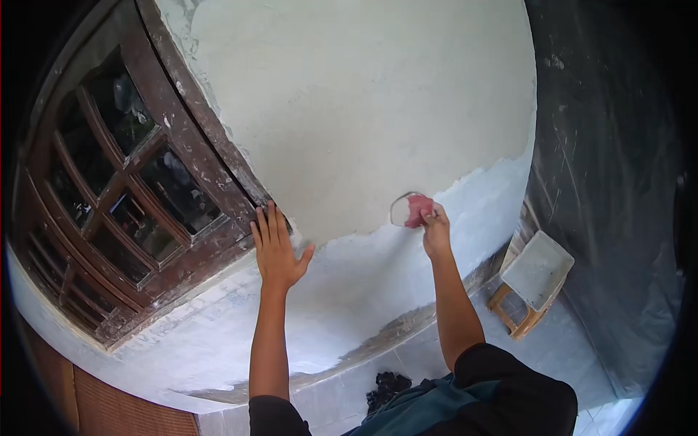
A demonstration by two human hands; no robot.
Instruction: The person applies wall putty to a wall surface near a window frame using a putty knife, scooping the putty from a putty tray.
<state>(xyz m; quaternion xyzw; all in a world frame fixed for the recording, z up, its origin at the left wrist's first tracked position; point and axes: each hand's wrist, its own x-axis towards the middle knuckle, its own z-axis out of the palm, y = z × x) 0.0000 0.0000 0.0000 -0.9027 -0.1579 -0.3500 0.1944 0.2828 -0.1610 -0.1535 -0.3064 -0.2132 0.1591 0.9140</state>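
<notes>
Red tool sits gripped in the right hand, the left hand spread against window frame.

I see a dark brown window frame flecked with white, and a wall beige-grey above, bluish white below. The held piece is pinkish red, the tray speckled pale grey, the stool tan.

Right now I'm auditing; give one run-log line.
left hand: open, at wooden window frame | right hand: holding pink hand tool at wall | tray: on stool
</notes>
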